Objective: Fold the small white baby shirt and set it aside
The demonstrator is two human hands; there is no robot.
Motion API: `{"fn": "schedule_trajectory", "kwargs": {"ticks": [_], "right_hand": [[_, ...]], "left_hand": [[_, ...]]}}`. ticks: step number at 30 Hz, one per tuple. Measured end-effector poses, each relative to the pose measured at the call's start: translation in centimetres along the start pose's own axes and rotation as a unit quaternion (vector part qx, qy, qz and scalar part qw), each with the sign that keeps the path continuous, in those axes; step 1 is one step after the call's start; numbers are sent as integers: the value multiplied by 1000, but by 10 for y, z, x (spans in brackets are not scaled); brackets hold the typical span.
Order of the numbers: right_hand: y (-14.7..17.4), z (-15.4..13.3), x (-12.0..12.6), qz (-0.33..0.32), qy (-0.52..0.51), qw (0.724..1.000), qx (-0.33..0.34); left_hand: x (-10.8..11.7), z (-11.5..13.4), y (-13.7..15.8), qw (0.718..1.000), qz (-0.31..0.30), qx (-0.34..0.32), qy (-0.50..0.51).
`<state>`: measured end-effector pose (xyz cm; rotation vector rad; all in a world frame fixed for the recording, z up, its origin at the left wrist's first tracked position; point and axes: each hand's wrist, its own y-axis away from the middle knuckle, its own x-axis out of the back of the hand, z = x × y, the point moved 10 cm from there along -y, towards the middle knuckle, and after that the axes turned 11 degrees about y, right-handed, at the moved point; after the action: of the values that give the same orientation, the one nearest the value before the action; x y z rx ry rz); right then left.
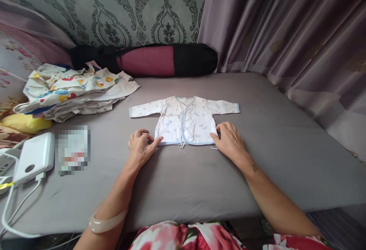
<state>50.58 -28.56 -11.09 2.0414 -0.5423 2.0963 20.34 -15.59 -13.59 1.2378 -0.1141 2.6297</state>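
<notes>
A small white baby shirt (197, 124) with pale blue trim and a faint blue print lies flat, front up, sleeves spread to both sides. Its ties hang at the middle of the lower hem. At the hem's left corner is my left hand (140, 147), thumb on the cloth and the other fingers curled by the side edge. My right hand (231, 139) has the opposite corner, its thumb over the edge and its fingers bent alongside. Both hands appear to pinch the cloth, though the fingertips are partly hidden.
The shirt lies on a grey sheet (177, 189). To the left are a pile of baby clothes (77, 86), a yellow cushion (27, 123), a white power bank (36, 156) with cables and a blurred packet (74, 149). A black and maroon bag (145, 61) lies along the wall; curtains (274, 25) hang right.
</notes>
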Motion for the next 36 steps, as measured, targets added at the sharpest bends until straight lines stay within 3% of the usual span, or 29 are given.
{"fn": "schedule_trajectory", "kwargs": {"ticks": [4,7,10,18,25,33,36], "right_hand": [[8,-48,8,52,-11,992,117],[22,-86,-2,6,-33,974,222],[34,-104,-13,-33,-38,962,270],[38,-107,-25,-59,-14,956,286],[37,-107,-25,-61,-19,956,285],[39,-111,-13,-37,-46,951,302],[42,-116,-12,-44,-54,943,327]], "left_hand": [[2,-6,4,999,-32,-6,15],[3,-11,8,998,-50,-18,24],[4,-16,10,998,-57,-21,32],[15,-18,6,997,-34,-34,53],[38,-43,-4,989,9,87,116],[79,-62,-25,954,95,86,270],[99,-55,-33,942,144,74,295]]}}
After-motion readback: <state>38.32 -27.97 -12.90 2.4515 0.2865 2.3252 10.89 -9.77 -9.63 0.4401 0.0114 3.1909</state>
